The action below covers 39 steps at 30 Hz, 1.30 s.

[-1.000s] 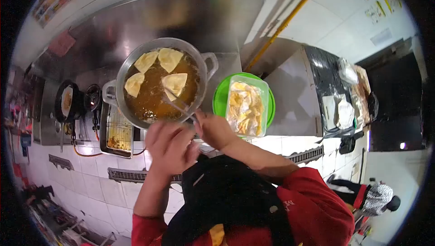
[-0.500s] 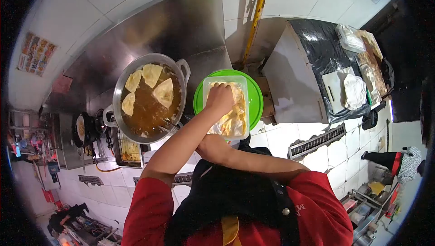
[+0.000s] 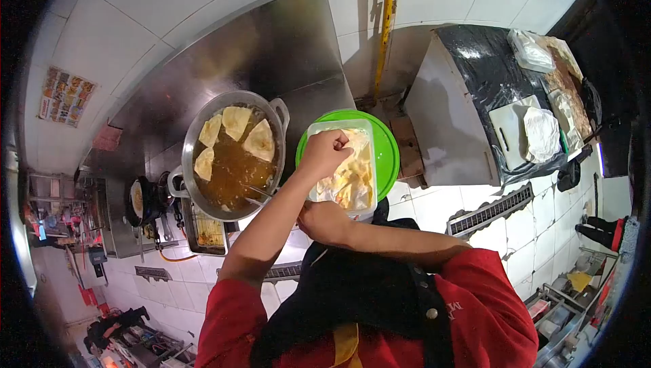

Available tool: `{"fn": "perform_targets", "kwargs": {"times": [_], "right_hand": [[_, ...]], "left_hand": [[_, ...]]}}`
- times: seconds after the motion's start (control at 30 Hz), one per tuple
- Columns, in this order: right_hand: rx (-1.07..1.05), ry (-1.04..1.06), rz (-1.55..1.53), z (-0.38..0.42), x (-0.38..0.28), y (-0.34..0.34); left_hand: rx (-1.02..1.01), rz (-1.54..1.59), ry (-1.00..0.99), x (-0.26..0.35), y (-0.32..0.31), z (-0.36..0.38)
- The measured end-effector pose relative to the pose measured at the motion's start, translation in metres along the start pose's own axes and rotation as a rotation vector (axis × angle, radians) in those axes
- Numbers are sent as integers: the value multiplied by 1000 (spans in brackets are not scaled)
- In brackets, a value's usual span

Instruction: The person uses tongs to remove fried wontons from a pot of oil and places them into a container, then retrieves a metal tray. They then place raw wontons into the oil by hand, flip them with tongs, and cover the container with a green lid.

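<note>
My left hand (image 3: 326,153) is over a clear plastic container (image 3: 370,165) of folded, pale filled pastries (image 3: 352,177). Its fingers are curled closed; what they hold, if anything, is hidden. The container sits on a round green lid (image 3: 388,154). Crossed beneath my left forearm, my right hand (image 3: 324,223) is closed around metal tongs (image 3: 258,193), whose tips reach into a large metal pot (image 3: 283,114) of brown oil. Several flat pastry pieces (image 3: 260,140) float in the oil, toward the pot's far side.
A steel backsplash (image 3: 224,49) rises behind the pot. Left of it are a dark pan (image 3: 137,200) and a rectangular tray (image 3: 205,232). A yellow pipe (image 3: 386,26) runs up the wall. To the right, a black-covered counter (image 3: 468,56) bears a white cutting board (image 3: 510,134).
The view has shifted slightly, moving the scene right and down. My left hand has turned, its curled fingers showing more clearly above the container. My right hand stays on the tongs.
</note>
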State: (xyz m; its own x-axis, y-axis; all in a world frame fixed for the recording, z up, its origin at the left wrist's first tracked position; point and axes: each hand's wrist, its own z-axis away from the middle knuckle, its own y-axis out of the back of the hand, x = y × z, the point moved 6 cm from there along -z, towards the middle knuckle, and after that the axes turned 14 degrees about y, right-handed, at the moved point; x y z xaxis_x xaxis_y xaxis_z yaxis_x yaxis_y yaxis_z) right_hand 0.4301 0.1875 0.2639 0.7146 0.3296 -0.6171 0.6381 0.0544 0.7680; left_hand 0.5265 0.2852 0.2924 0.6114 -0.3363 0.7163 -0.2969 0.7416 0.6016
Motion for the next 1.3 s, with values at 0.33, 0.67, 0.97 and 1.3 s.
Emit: {"fn": "perform_targets", "kwargs": {"times": [0.33, 0.67, 0.97, 1.3], "right_hand": [[125, -110, -15, -4, -14, 41], [159, -191, 66, -5, -10, 40], [100, -201, 57, -3, -16, 38], [118, -156, 65, 3, -12, 35]], "left_hand": [[504, 317, 127, -66, 168, 78], [784, -120, 321, -202, 235, 132], [775, -403, 241, -202, 218, 93], [155, -420, -203, -3, 32, 3]]}}
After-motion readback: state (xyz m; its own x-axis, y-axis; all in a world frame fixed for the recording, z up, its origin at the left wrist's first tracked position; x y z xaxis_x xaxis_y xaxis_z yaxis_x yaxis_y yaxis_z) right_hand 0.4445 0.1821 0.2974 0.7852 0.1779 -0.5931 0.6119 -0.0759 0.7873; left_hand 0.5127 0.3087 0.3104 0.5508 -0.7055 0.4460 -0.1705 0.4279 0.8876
